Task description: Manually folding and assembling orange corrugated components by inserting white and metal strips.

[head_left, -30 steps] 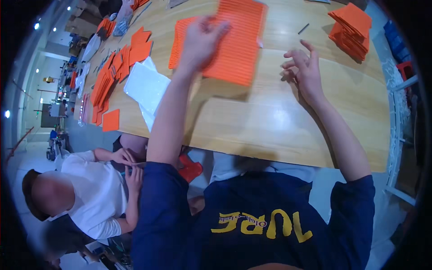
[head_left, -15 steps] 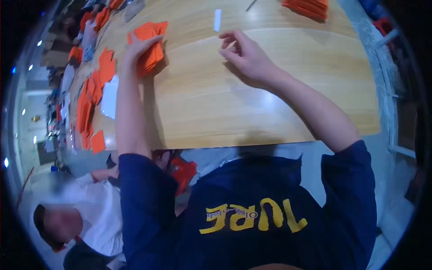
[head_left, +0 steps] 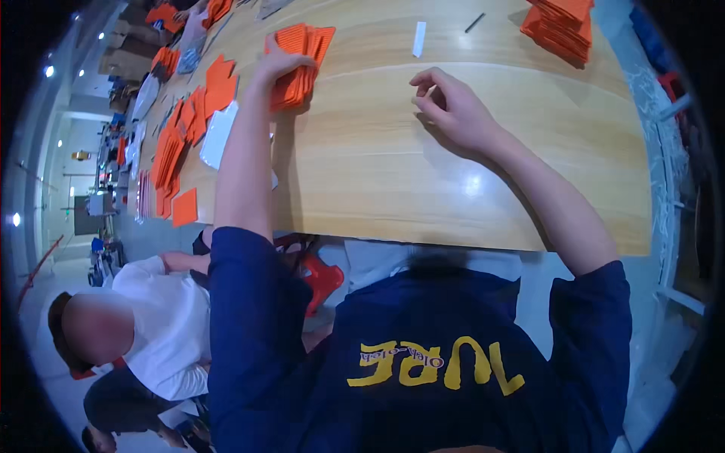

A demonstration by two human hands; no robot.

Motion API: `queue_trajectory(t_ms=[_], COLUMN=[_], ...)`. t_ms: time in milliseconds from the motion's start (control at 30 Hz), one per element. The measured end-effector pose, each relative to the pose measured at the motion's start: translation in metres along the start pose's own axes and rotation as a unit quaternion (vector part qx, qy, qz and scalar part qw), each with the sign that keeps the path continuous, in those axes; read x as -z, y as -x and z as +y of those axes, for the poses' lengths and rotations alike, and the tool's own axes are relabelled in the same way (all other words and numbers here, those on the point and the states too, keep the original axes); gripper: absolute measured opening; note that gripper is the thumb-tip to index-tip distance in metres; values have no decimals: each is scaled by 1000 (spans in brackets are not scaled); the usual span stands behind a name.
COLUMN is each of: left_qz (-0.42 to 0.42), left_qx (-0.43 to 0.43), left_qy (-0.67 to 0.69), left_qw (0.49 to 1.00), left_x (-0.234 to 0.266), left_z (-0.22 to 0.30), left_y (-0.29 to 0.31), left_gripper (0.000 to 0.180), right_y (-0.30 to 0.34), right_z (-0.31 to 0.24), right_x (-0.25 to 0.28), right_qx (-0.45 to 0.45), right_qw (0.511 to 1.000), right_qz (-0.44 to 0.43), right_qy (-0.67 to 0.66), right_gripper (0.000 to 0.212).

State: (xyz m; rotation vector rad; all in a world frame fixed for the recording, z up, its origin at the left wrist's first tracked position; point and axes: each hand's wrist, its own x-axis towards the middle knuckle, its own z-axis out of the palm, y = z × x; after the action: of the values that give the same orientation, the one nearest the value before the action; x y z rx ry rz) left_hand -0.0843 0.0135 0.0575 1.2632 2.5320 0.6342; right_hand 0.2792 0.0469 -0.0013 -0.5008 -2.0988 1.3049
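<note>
My left hand grips a stack of orange ribbed pieces at the far left of the middle of the table. Its thumb lies across the stack's top, while the other fingers are partly hidden at the far side. Over the wooden table, my right hand hovers with loosely curled fingers, a gap between thumb and forefinger, and nothing in it. Nearest to it, just beyond, lies a narrow white strip. A thin dark stick-like tool rests to the right of that strip.
Another orange stack sits at the far right. Loose orange pieces and a white packet cover the table's left side. A person in a white shirt is at my left, near a red stool.
The view has swung, so the table's contents appear farther right. My left hand stays on the orange stack, whose layers now look more fanned. My right hand remains raised and loosely curled.
</note>
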Motion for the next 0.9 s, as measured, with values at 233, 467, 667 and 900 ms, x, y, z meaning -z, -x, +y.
queue_trajectory(t_ms=[233, 467, 667, 900], left_qz=[-1, 61, -3, 223], left_qx=[-39, -56, -124, -210], left_qy=[-16, -93, -14, -270], left_qw=[999, 992, 992, 913], left_x=[8, -13, -1, -48], left_z=[-34, -39, -23, 52], left_y=[-40, -63, -52, 24], left_gripper=[123, 128, 99, 94], right_y=[-5, -6, -3, -1], right_z=[-5, -4, -10, 9], right_x=[-3, 7, 6, 55], right_qx=[-1, -1, 14, 31], right_qw=[1000, 999, 1000, 931], right_qz=[-17, -36, -4, -66], right_qy=[7, 5, 6, 358], right_gripper=[24, 23, 22, 74])
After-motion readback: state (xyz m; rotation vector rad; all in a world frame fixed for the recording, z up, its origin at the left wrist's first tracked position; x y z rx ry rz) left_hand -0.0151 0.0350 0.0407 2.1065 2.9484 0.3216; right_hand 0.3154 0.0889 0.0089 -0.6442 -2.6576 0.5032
